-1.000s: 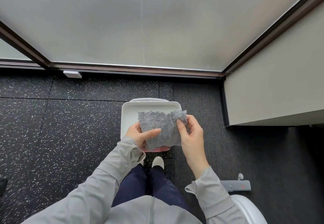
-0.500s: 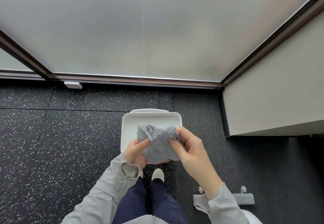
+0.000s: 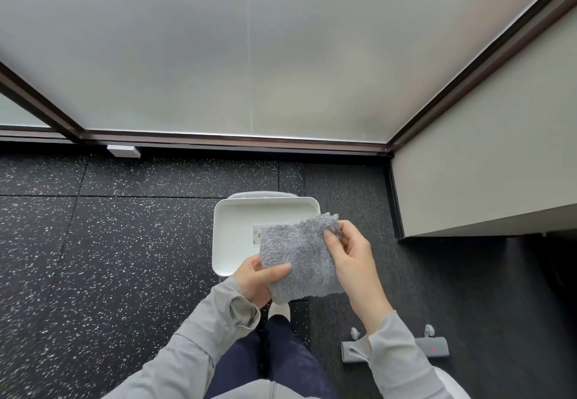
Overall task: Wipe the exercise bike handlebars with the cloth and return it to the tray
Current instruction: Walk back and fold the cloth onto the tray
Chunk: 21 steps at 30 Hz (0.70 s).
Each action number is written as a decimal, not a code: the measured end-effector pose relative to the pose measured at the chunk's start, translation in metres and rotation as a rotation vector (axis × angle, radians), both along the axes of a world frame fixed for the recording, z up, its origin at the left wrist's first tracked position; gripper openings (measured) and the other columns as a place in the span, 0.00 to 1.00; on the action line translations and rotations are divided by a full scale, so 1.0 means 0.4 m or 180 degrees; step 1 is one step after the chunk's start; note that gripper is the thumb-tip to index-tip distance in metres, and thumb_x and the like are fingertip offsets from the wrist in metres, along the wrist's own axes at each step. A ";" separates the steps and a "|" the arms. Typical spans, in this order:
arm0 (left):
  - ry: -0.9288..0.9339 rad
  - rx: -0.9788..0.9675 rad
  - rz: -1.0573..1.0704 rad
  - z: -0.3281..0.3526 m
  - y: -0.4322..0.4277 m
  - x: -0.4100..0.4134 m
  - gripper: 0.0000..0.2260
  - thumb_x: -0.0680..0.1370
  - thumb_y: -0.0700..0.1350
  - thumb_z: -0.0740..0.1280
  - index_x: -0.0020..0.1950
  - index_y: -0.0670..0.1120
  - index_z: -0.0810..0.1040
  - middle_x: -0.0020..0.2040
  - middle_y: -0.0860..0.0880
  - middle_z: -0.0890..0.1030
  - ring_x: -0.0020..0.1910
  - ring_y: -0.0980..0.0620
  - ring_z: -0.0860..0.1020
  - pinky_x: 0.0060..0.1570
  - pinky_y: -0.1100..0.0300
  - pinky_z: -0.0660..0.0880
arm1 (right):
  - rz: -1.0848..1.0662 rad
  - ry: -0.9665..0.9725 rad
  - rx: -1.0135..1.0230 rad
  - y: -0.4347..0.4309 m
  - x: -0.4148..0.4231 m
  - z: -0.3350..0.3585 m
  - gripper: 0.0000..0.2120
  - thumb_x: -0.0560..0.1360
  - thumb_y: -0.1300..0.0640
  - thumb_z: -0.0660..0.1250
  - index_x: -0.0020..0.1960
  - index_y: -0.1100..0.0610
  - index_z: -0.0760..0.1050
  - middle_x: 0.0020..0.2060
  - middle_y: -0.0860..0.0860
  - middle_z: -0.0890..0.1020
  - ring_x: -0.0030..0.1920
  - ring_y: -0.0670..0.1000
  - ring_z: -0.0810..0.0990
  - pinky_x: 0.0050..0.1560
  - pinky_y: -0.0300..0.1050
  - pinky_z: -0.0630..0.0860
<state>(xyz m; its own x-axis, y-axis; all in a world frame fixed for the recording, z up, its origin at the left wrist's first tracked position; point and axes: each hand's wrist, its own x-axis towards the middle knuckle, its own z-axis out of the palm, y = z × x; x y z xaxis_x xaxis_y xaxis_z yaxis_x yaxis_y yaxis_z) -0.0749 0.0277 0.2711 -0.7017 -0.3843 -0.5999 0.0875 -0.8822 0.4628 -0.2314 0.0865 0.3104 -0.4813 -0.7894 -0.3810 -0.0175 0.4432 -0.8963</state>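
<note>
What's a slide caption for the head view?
Both hands, left and right, hold a grey cloth above a white tray.

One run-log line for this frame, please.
fluffy grey cloth held spread | left hand, right hand gripping | above white plastic tray | handlebars unseen

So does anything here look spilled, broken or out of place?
Nothing stands out. The fluffy grey cloth is held spread between the left hand and right hand above the white rectangular plastic tray, which looks unspilled; the black speckled rubber floor looks clean.
</note>
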 end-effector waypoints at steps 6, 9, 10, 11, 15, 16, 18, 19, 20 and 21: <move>-0.0090 0.0043 -0.0029 -0.011 -0.002 -0.001 0.31 0.51 0.43 0.83 0.50 0.38 0.77 0.45 0.41 0.83 0.44 0.44 0.84 0.40 0.53 0.82 | -0.0097 0.0102 0.0347 -0.006 0.017 -0.032 0.06 0.78 0.57 0.61 0.48 0.60 0.74 0.46 0.63 0.81 0.50 0.65 0.78 0.53 0.62 0.74; -0.0092 0.0079 0.0065 -0.024 -0.009 0.008 0.26 0.51 0.44 0.83 0.45 0.39 0.82 0.44 0.41 0.85 0.43 0.44 0.84 0.38 0.53 0.82 | -0.0176 -0.0499 0.0562 -0.011 0.023 -0.048 0.09 0.80 0.57 0.59 0.53 0.64 0.72 0.52 0.65 0.80 0.54 0.64 0.79 0.58 0.63 0.74; -0.0086 0.0085 0.0090 -0.028 -0.012 0.015 0.22 0.53 0.44 0.82 0.44 0.40 0.83 0.43 0.42 0.85 0.43 0.44 0.84 0.38 0.53 0.82 | -0.0197 -0.0855 0.0617 -0.014 0.025 -0.053 0.10 0.80 0.58 0.58 0.56 0.64 0.71 0.54 0.64 0.80 0.56 0.63 0.79 0.60 0.62 0.74; -0.0068 0.0080 0.0118 -0.032 -0.016 0.022 0.17 0.58 0.43 0.80 0.44 0.40 0.83 0.44 0.42 0.85 0.43 0.44 0.84 0.39 0.52 0.82 | -0.0222 -0.1231 0.0655 -0.017 0.028 -0.056 0.11 0.81 0.57 0.57 0.58 0.63 0.70 0.55 0.61 0.80 0.57 0.61 0.79 0.61 0.61 0.74; -0.0168 0.0092 0.0162 -0.054 -0.034 0.049 0.10 0.69 0.36 0.65 0.47 0.39 0.81 0.44 0.42 0.85 0.44 0.44 0.84 0.40 0.52 0.82 | -0.0239 -0.2138 0.0617 -0.034 0.028 -0.071 0.13 0.80 0.59 0.58 0.62 0.61 0.71 0.56 0.59 0.80 0.56 0.58 0.80 0.59 0.56 0.75; -0.0192 0.0095 0.0165 -0.060 -0.039 0.055 0.10 0.68 0.35 0.65 0.47 0.39 0.81 0.44 0.42 0.86 0.43 0.44 0.84 0.40 0.52 0.82 | -0.0283 -0.2212 0.0522 -0.039 0.026 -0.078 0.13 0.80 0.60 0.58 0.62 0.63 0.71 0.56 0.60 0.80 0.55 0.58 0.80 0.59 0.56 0.75; -0.0200 0.0102 0.0201 -0.073 -0.052 0.067 0.10 0.67 0.35 0.69 0.47 0.38 0.81 0.43 0.42 0.86 0.43 0.44 0.84 0.40 0.52 0.82 | -0.0388 -0.2247 0.0278 -0.049 0.024 -0.092 0.12 0.78 0.63 0.60 0.61 0.65 0.71 0.55 0.62 0.80 0.54 0.59 0.79 0.60 0.57 0.74; -0.0213 0.0100 0.0220 -0.082 -0.057 0.072 0.12 0.65 0.36 0.72 0.47 0.38 0.81 0.43 0.42 0.85 0.43 0.44 0.84 0.40 0.51 0.82 | -0.0422 -0.2176 0.0179 -0.054 0.024 -0.100 0.11 0.78 0.64 0.61 0.59 0.65 0.72 0.53 0.62 0.80 0.54 0.58 0.79 0.60 0.57 0.74; -0.0244 0.0089 0.0250 -0.093 -0.062 0.075 0.17 0.61 0.39 0.77 0.48 0.38 0.80 0.44 0.42 0.85 0.44 0.43 0.84 0.41 0.50 0.82 | -0.0442 -0.2045 0.0104 -0.060 0.025 -0.111 0.09 0.77 0.65 0.61 0.57 0.64 0.73 0.52 0.61 0.80 0.53 0.57 0.79 0.60 0.56 0.74; -0.0304 0.0069 0.0279 -0.109 -0.065 0.076 0.24 0.55 0.42 0.81 0.48 0.38 0.80 0.44 0.41 0.85 0.44 0.43 0.83 0.41 0.49 0.82 | -0.0445 -0.1849 0.0057 -0.065 0.027 -0.124 0.08 0.76 0.66 0.62 0.54 0.63 0.74 0.50 0.59 0.80 0.52 0.56 0.79 0.59 0.55 0.74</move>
